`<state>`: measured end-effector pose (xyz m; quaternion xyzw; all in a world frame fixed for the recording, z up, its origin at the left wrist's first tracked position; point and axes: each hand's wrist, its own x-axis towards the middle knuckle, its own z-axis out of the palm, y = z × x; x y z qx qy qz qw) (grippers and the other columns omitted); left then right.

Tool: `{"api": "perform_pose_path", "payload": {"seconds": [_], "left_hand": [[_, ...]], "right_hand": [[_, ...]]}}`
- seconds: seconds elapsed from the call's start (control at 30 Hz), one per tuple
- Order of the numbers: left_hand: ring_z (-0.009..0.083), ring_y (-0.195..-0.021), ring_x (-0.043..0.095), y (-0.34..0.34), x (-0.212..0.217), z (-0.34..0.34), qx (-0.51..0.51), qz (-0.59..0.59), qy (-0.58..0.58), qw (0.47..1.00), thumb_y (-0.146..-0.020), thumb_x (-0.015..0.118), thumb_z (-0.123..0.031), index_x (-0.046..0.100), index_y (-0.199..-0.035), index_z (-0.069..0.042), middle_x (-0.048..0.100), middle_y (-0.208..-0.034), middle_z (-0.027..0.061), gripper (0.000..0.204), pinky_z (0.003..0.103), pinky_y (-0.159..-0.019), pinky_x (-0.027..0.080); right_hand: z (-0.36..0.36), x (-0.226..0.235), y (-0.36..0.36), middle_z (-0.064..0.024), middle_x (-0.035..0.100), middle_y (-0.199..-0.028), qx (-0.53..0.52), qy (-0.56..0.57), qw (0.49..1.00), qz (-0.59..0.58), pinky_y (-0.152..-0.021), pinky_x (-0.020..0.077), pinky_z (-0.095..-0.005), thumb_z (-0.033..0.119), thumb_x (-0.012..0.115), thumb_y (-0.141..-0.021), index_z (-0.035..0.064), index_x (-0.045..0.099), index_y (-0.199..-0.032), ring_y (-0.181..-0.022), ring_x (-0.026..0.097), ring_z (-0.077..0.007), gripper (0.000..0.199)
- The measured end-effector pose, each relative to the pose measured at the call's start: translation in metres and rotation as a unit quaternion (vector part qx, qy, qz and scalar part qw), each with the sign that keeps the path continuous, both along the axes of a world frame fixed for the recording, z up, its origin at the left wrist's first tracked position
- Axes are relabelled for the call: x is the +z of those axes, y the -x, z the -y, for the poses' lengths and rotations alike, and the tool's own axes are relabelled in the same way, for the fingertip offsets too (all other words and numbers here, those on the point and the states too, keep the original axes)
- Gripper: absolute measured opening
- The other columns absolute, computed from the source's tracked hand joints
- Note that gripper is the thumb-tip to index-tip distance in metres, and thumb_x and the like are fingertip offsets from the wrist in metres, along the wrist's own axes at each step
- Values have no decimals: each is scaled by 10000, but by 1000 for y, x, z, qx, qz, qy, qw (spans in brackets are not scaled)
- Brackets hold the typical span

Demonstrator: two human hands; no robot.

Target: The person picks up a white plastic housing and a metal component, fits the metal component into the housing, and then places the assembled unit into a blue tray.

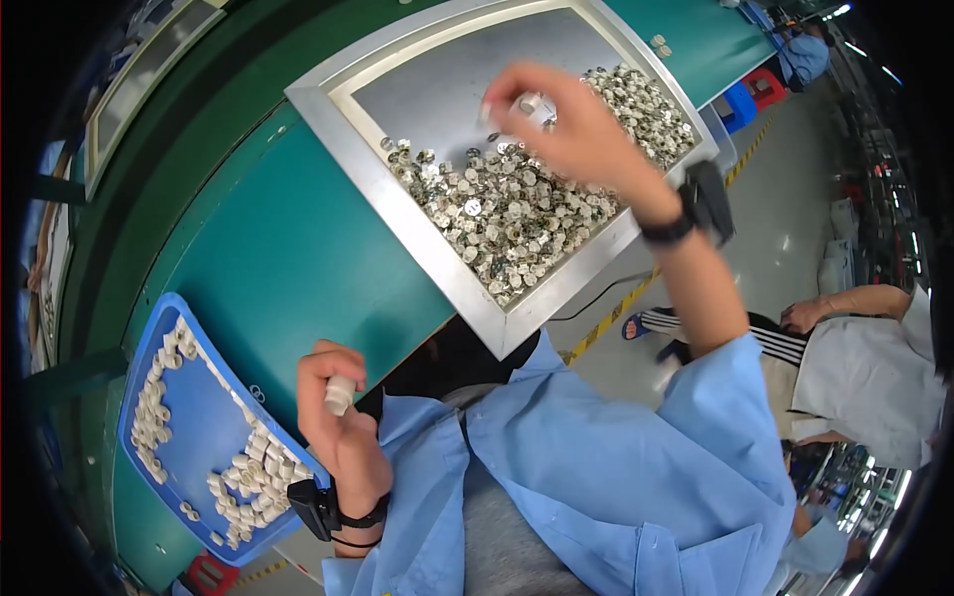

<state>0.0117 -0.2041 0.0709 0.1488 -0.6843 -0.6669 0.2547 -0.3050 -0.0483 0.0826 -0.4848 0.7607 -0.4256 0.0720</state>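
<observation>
My left hand [338, 417] is closed round a small white plastic cap [340, 394], a short ridged cylinder, near the table's front edge. Over a metal-framed tray [462, 303], my right hand [571, 129] is raised with its fingers curled and somewhat blurred. A white plastic piece [537, 109] shows in its palm; its exact shape is hard to make out. Below that hand, a heap of small round whitish and metallic parts [527, 204] covers much of the tray's near and right side.
To the left, a blue plastic tray [189, 382] holds many white caps. Two thin rings [257, 393] lie on the green table [298, 238] beside it. A person [865, 368] in a light top is at the right, and another [805, 55] sits far off.
</observation>
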Motion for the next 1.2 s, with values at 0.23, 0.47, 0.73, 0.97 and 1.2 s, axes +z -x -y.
{"api": "perform_pose_path", "payload": {"seconds": [0.23,0.47,0.73,0.97,1.2], "left_hand": [[109,-735,407,-14,-35,-6,21,128,-92,987,-972,544,-165,463,-1074,-52,493,-829,39,173,268,-679,318],[88,-694,394,-25,-37,-7,86,118,-9,989,-1063,466,-160,502,-1140,-40,467,-762,8,146,251,-632,323],[85,-744,435,-16,-37,-6,45,119,-8,992,-1062,457,-169,563,-1175,-7,524,-835,31,224,231,-661,360],[130,-727,387,-11,-30,-20,16,78,-109,991,-1033,436,-234,548,-1068,-7,433,-800,37,256,287,-678,345],[150,-714,384,5,-9,-13,-119,15,-175,977,-995,483,-357,544,-1063,4,444,-829,52,373,309,-682,349]], "right_hand": [[11,-37,128,-90,685,-907,-192,-220,929,-228,-794,524,-397,231,636,-900,42,691,-1012,-876,655,-242,227],[-5,-43,103,-66,677,-928,-163,-99,898,-396,-915,465,-425,242,623,-889,56,707,-1005,-959,629,-260,235],[-22,-38,45,-61,647,-981,46,-217,930,-294,-988,377,-400,139,647,-886,66,716,-1026,-969,592,-236,172],[-20,-27,36,-73,634,-996,29,-189,949,-252,-960,406,-386,121,646,-926,58,705,-1069,-943,596,-220,167],[8,1,-64,-126,652,-1048,96,130,973,164,-793,480,-326,58,681,-912,1,689,-1061,-921,609,-229,159]]}}
